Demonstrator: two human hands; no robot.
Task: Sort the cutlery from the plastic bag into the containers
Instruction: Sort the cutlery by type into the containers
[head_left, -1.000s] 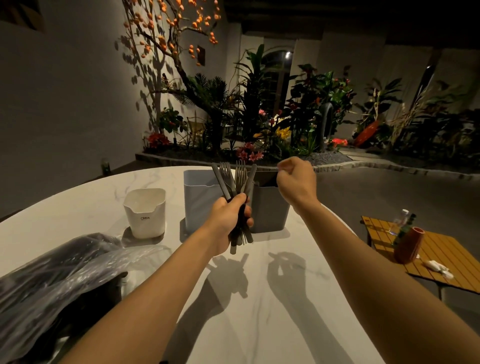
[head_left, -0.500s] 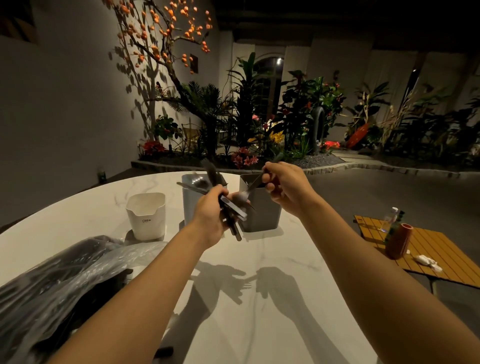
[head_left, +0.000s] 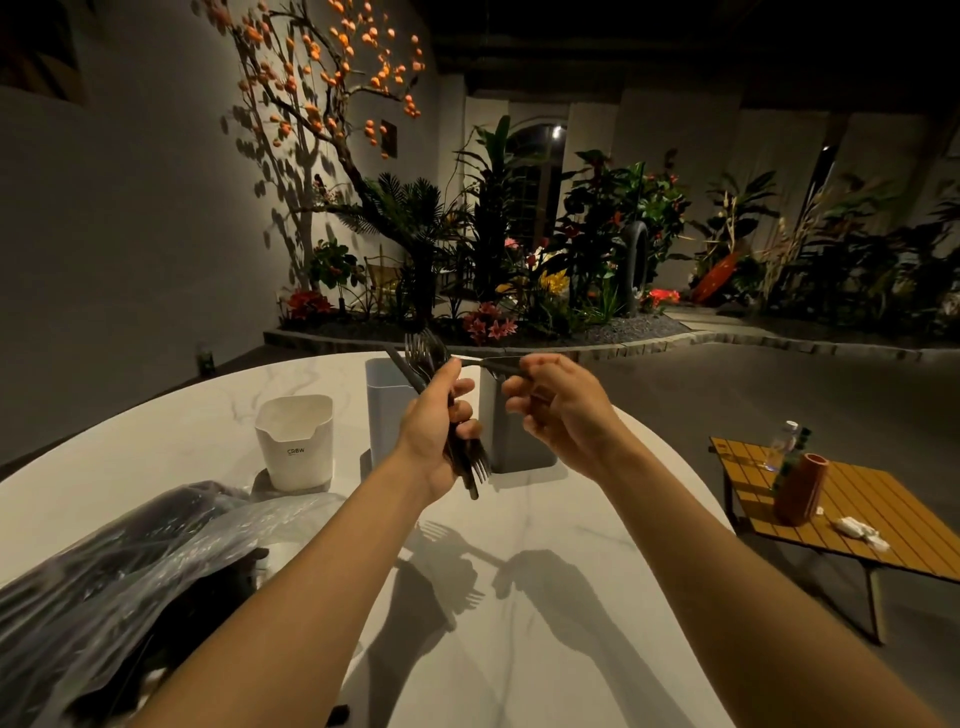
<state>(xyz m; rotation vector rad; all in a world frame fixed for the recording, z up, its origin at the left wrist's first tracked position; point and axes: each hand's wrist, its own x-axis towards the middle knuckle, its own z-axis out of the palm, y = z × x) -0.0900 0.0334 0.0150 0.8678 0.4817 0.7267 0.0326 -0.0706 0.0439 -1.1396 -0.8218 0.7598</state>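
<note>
1. Left hand (head_left: 436, 431) grips a bundle of dark cutlery (head_left: 422, 358); fork tines show above and below the fist.
2. Right hand (head_left: 561, 410) pinches a single utensil (head_left: 491, 362), held level, tip at the left thumb.
3. Behind the hands: pale grey container (head_left: 387, 410), dark grey container (head_left: 514, 441). Left of them: white container (head_left: 296, 441).
4. Plastic bag (head_left: 130, 561) lies on the tabletop (head_left: 545, 519), left of the left forearm.

A big white table (head_left: 545, 571) is near. To the right stands a low wooden table (head_left: 893, 519) with a brown pot (head_left: 800, 488), a clear bottle (head_left: 782, 447) just behind it and some white paper (head_left: 860, 532) close by. Far off, a tree with orange fruit (head_left: 332, 104) leans by the grey wall (head_left: 130, 234), beside green plants (head_left: 597, 234) and pink flowers (head_left: 488, 327).
</note>
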